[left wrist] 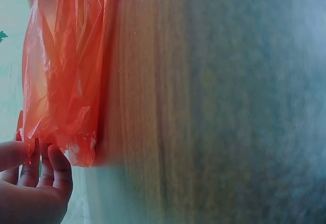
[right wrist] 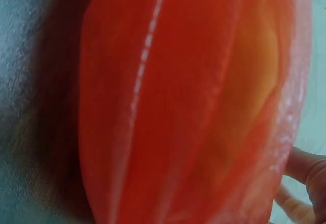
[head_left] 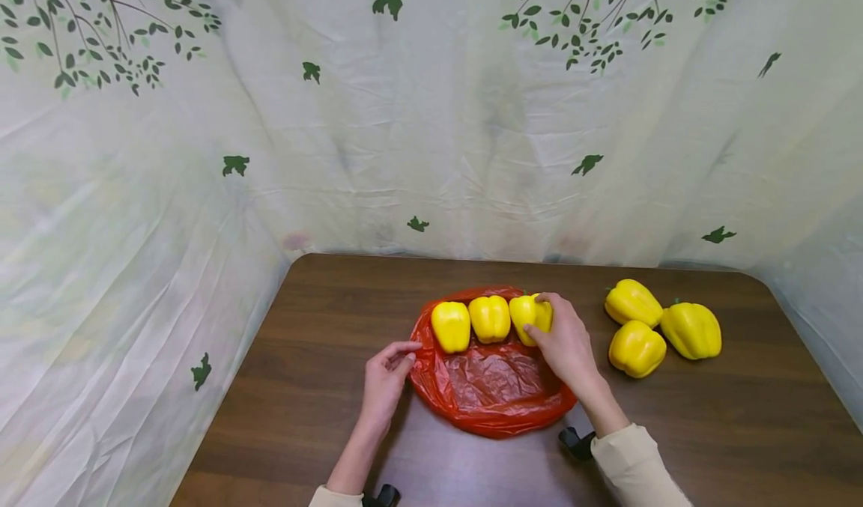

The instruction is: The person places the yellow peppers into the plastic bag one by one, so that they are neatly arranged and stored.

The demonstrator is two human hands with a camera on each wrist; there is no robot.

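A red plastic bag lies spread open on the table, its rim rolled down into a ring. Two yellow bell peppers sit side by side along the bag's far side. At the right end of that row, a third bell pepper is held by my right hand, thumb in front and fingers over its far side. My left hand pinches the bag's left rim; in the left wrist view the thumb and fingers grip the thin film. The right wrist view is mostly filled by the bag's side, which hides the held pepper.
Three more yellow bell peppers lie in a cluster on the brown wooden table, right of the bag. A pale curtain with leaf prints hangs behind the table and at its sides. Black straps sit at the wrists.
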